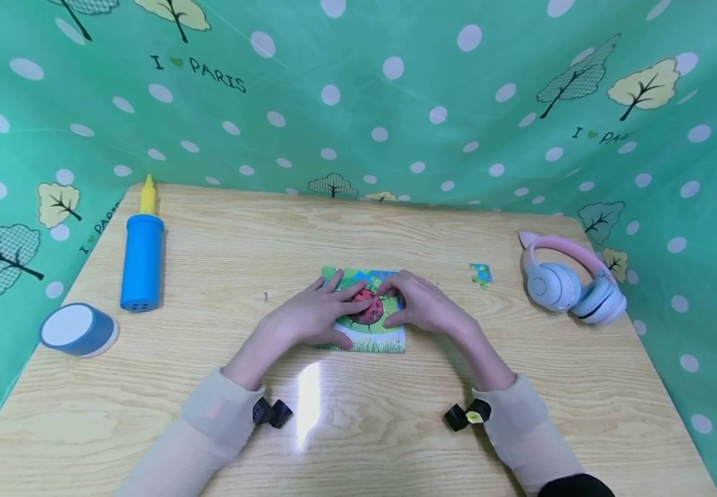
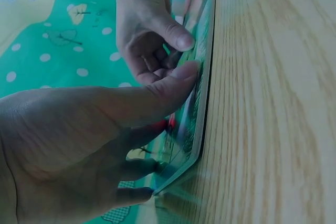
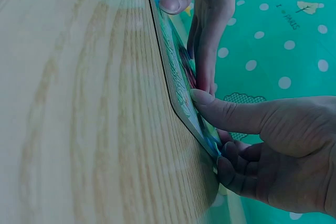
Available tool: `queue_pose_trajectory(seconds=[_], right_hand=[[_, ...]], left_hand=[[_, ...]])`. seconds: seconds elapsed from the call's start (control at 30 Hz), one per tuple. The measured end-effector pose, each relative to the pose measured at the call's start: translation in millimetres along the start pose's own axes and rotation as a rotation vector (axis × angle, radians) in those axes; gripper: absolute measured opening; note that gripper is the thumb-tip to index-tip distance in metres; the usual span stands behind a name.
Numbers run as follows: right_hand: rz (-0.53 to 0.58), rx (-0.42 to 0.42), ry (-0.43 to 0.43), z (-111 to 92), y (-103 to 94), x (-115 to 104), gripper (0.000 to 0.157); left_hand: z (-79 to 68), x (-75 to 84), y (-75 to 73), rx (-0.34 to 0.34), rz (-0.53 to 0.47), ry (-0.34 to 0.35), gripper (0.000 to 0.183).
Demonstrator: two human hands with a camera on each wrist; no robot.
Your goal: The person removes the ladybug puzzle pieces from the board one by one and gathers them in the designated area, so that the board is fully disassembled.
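A thin jigsaw puzzle [image 1: 370,343] with a red ladybug on green grass lies flat in front of me. My left hand [image 1: 315,310] reaches over its left side, fingers spread and touching the picture. In the left wrist view the left thumb [image 2: 181,72] rests along the near edge. My right hand [image 1: 426,304] grips the puzzle's right side, thumb on the picture and bent fingers at the edge. The right wrist view shows that thumb [image 3: 205,98] close to the rim. The hands hide parts of the picture. A loose puzzle piece [image 1: 481,274] lies off to the right.
Pink and blue headphones [image 1: 563,283] lie at the right side of the wooden table [image 1: 370,428]. A blue hand pump [image 1: 142,262] with a yellow nozzle and a blue-and-white cylinder [image 1: 79,330] are at the left. Green dotted cloth [image 1: 358,90] hangs behind.
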State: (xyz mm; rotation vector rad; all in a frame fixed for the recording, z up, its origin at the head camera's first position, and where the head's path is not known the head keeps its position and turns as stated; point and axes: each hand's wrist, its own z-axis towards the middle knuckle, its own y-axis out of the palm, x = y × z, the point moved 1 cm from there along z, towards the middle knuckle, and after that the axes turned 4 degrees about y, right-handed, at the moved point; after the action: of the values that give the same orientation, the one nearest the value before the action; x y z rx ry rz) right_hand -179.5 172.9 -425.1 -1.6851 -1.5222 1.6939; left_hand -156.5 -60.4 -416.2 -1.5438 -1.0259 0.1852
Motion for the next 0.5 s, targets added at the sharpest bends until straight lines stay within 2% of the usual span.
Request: queue_pose_trajectory(seconds=[0.5], right_hand=[[0.036, -0.008, 0.001, -0.5, 0.4, 0.7, 0.044]], left_hand=[[3.1, -1.7, 1.2, 0.007, 0.014, -0.022, 0.082]])
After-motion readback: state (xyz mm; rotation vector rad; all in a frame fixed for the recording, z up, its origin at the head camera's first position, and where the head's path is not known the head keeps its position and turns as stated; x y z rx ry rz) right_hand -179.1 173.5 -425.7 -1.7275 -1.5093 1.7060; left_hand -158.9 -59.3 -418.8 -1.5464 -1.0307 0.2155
